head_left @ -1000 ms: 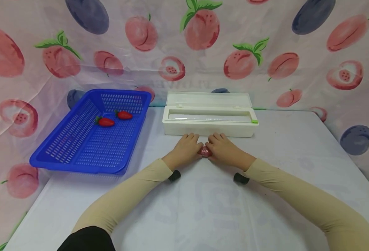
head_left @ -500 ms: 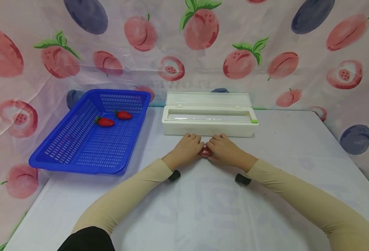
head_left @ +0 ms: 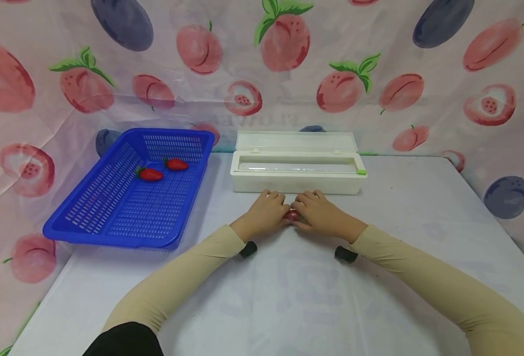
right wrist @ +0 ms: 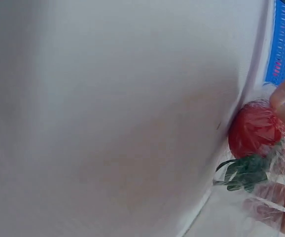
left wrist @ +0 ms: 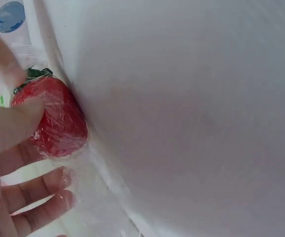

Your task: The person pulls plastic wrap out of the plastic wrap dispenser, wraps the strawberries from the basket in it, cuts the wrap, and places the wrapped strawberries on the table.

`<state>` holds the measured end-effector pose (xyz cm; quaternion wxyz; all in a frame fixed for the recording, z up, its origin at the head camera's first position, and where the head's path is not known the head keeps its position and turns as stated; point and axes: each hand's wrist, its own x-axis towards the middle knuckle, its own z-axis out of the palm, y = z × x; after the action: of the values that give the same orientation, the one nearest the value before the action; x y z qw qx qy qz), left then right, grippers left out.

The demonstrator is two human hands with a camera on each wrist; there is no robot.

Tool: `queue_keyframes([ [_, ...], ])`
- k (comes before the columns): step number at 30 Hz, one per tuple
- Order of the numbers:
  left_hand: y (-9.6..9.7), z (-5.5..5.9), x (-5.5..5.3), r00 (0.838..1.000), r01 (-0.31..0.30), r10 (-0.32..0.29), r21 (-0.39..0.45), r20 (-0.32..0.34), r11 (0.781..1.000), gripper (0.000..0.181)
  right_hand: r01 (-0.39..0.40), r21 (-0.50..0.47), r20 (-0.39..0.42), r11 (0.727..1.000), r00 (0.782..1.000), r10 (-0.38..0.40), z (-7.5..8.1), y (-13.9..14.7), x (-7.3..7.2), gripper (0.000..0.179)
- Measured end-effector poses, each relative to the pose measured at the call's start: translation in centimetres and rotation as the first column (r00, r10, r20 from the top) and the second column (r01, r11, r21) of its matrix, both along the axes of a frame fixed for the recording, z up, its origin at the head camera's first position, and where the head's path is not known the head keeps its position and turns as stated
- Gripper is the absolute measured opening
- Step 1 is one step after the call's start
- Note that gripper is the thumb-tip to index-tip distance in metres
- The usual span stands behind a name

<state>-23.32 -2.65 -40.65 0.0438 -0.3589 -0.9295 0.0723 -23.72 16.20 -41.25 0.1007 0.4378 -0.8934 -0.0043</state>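
A red strawberry (head_left: 292,216) with green leaves, wrapped in clear cling film, is between both hands near the table's middle. In the left wrist view, the thumb of my left hand (head_left: 263,213) presses on the wrapped strawberry (left wrist: 61,118), its other fingers behind and below. My right hand (head_left: 324,215) holds it from the other side. Its thumb touches the film over the strawberry (right wrist: 256,131) in the right wrist view, and its fingers lie behind loose film (right wrist: 268,202). Much of the fruit is hidden by fingers in the head view.
Just beyond the hands stands a white cling film box (head_left: 297,185), lid raised, a roll inside. On the left, a blue plastic basket (head_left: 110,237) contains two unwrapped strawberries (head_left: 149,174). A fruit-print cloth (head_left: 288,89) hangs behind the white-covered table (head_left: 297,296).
The hands shift only slightly around the wrapped strawberry, and the right fingers have moved a little over it. Less of the fruit shows than half a second ago. Basket and box stay put.
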Motion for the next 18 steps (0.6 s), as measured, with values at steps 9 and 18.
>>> queue_keyframes([
  [9, 0.27, 0.13, 0.01, 1.000, -0.027, 0.027, -0.001, 0.012, 1.000, 0.044, 0.035, 0.017, -0.039, 0.999, 0.999, -0.034, 0.11, -0.06, -0.06, 0.031],
  [18, 0.60, -0.14, -0.25, 0.997, -0.058, 0.059, -0.022, 0.046, 0.998, 0.047, 0.068, 0.062, 0.046, 0.996, 0.996, -0.071, 0.46, -0.34, -0.01, 0.045],
])
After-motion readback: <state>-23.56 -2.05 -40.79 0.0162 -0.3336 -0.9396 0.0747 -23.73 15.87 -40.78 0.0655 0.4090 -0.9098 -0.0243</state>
